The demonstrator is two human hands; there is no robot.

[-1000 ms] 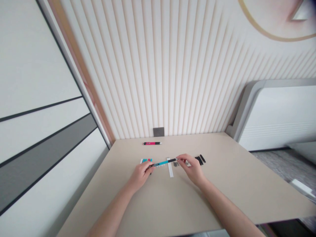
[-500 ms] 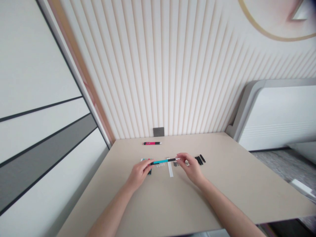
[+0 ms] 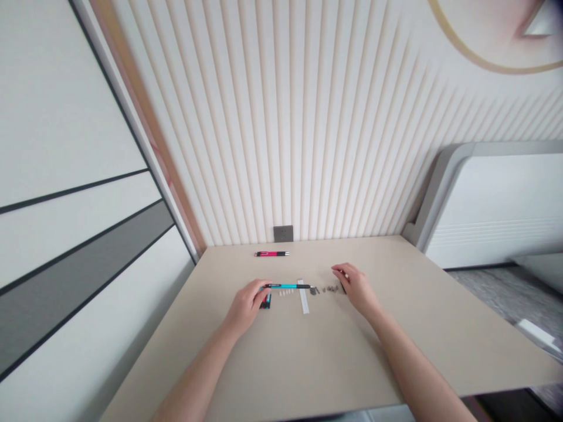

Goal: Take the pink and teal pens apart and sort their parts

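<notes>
My left hand (image 3: 247, 303) pinches the left end of a teal and black pen (image 3: 285, 286) and holds it level just above the beige table (image 3: 308, 363). My right hand (image 3: 355, 286) is off the pen, to its right, fingers curled down over the spot where black pen parts lay; what it touches is hidden. A row of small grey parts (image 3: 326, 289) runs between the pen tip and that hand. A white strip (image 3: 303, 296) lies under the pen's tip end. A pink and black piece (image 3: 265, 302) shows beside my left fingers.
A pink and black pen (image 3: 271, 254) lies near the table's far edge, below a grey wall socket (image 3: 282, 233). Ribbed wall panels stand behind the table. A white and grey cabinet is on the left, a white unit (image 3: 492, 205) on the right.
My right hand has let go of the pen's tip and moved right, covering the black parts. My left hand keeps the pen, which is level now. The view shifted slightly.
</notes>
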